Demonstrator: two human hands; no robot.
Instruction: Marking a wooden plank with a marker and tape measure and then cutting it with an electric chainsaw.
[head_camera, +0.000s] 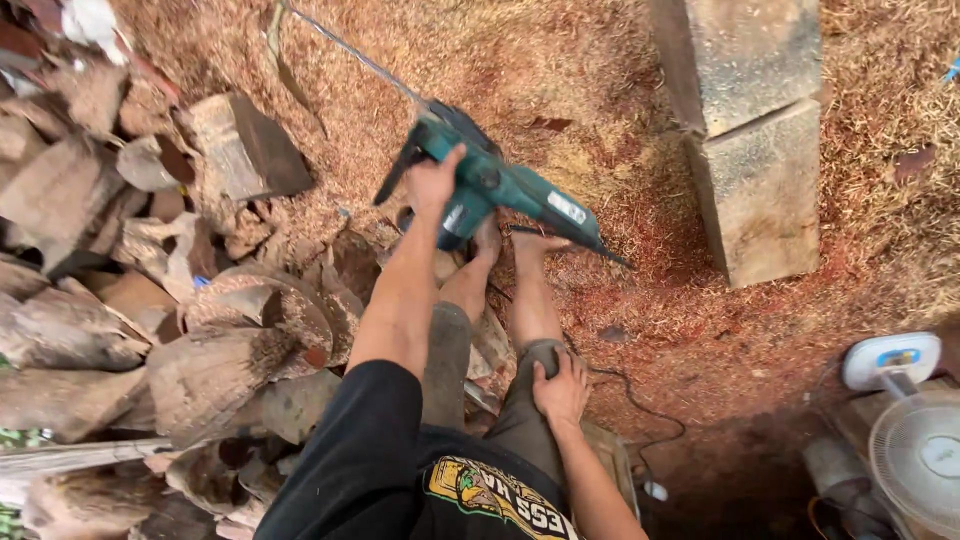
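**A:** Where was the drill (500, 190) when you stood there?

**B:** You had the teal power drill out in front of you, above your bare feet, well to the left of the grey stone block (755, 140). Its bit pointed down and toward that block, stopping short of it, over the reddish sawdust (560, 70).

**A:** And your left hand (432, 182)?

**B:** Your left hand was wrapped around the drill's rear handle, fingers curled tight on it, arm stretched forward. A thin cord (345, 50) ran from the back of the tool up and away, on the side far from the block.

**A:** What about the right hand (560, 390)?

**B:** Your right hand lay on your right knee, fingers spread slightly and cupped over the grey trouser cloth, holding nothing else. It sat nearer you than the block, below and left of it.

**A:** What else lay around?

**B:** A heap of rough wood chunks (200, 340) was piled far left of the block, beyond your left arm. A white fan (915, 450) stood below the block, at the lower right corner, and a dark cable (640, 405) trailed over the ground between your right knee and that fan.
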